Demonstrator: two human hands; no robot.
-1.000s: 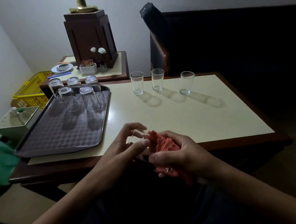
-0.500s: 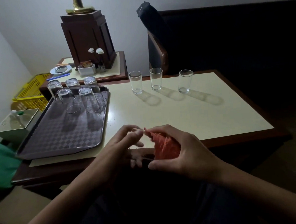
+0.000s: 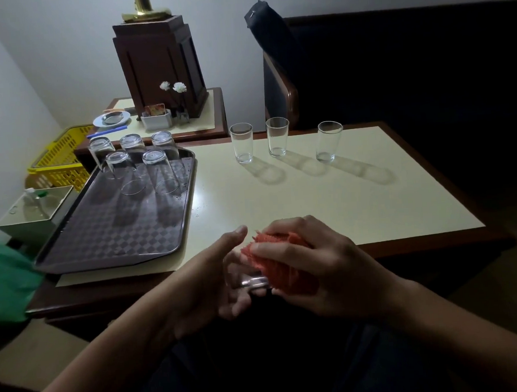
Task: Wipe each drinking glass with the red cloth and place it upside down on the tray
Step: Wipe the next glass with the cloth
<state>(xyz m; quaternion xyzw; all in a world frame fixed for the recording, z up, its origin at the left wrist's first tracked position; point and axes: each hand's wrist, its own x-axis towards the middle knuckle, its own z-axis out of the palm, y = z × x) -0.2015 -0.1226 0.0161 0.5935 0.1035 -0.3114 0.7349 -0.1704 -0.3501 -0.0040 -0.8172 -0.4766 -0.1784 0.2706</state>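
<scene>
Just below the table's near edge, my left hand (image 3: 217,277) holds a clear drinking glass (image 3: 252,281) lying on its side, fingers curled under it. My right hand (image 3: 312,262) grips the red cloth (image 3: 281,265), wrapped over the glass so that most of it is hidden. Several glasses stand upside down at the far end of the dark checkered tray (image 3: 114,232). Three upright glasses stand in a row at the table's back: one (image 3: 242,142), a second (image 3: 278,136), a third (image 3: 328,140).
The cream-topped table (image 3: 327,203) has a dark wooden rim. Behind it a side table (image 3: 212,107) carries a wooden lamp base, a saucer and small flowers. A yellow basket (image 3: 61,159) and a white box (image 3: 37,209) sit left of the tray. A dark chair (image 3: 277,82) stands at the back.
The red cloth has shifted from inside the glass's mouth to round its outside. My left thumb has lifted off. Both hands stay in the same place.
</scene>
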